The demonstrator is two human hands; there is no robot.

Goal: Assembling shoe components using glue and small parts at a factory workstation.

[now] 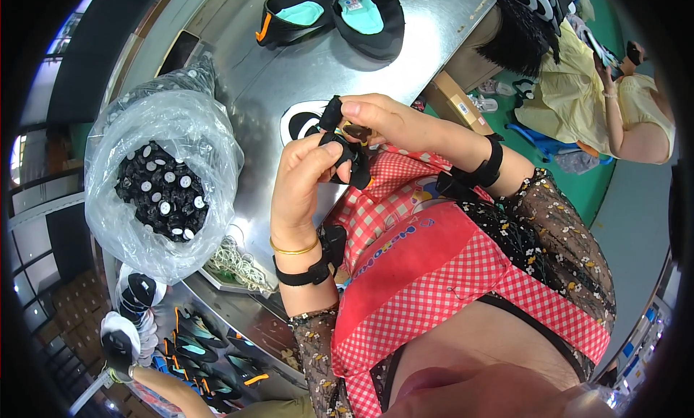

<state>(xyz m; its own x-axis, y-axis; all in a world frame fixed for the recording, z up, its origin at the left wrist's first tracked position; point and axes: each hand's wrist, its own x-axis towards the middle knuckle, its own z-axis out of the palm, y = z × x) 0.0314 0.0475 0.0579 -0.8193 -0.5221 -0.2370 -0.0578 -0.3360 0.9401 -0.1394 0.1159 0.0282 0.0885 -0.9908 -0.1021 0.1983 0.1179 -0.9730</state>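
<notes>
The red checked apron (434, 273) lies closest to the view, over the person's lap, and just above it both hands meet on a small black part (345, 152), held in the air between the apron and the edge of the metal worktop (289, 71). The left hand (303, 183) is closed on the lower end of the black part with thumb and fingers, and the right hand (383, 121) pinches the upper end, where a thin black strip stands up; its fingers also seem to press a small brown piece against it, though this detail is too small to be sure. Because the part is held only by fingertips and not supported by anything, I think it can slip and fall on the apron or on the floor if one pinch gets loose, and the small piece could be lost. A clear plastic bag (144, 129) full of small black pieces with white labels stands open on the worktop to the left, near the left elbow; a careless move of that arm may tip it and spill the pieces. Two black shoe-shaped pieces with light green insides (329, 13) lie far back, well apart from the hands.
</notes>
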